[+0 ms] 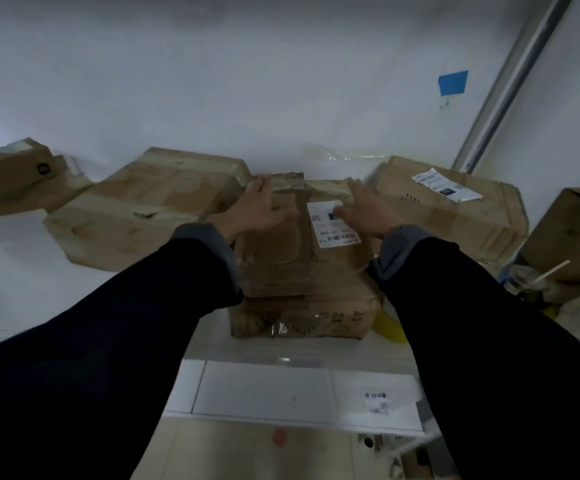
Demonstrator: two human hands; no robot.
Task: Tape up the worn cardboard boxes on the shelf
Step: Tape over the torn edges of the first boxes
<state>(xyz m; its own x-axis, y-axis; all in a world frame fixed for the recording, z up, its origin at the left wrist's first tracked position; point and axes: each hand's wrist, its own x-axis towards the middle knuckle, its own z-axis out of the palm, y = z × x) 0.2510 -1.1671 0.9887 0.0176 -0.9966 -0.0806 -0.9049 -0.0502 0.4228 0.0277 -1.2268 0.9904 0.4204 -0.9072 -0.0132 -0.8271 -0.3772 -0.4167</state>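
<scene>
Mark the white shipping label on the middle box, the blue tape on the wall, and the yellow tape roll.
white shipping label (334, 224), head view, label's centre.
blue tape (452, 82), head view, middle of patch.
yellow tape roll (387, 325), head view, visible yellow side.

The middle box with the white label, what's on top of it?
Both hands, left and right, rest flat on the box, beside its label and worn tape. The cardboard beneath the palms is hidden.

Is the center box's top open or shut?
Shut. The center box has its top flaps down flat, left hand and right hand pressing on them.
</scene>
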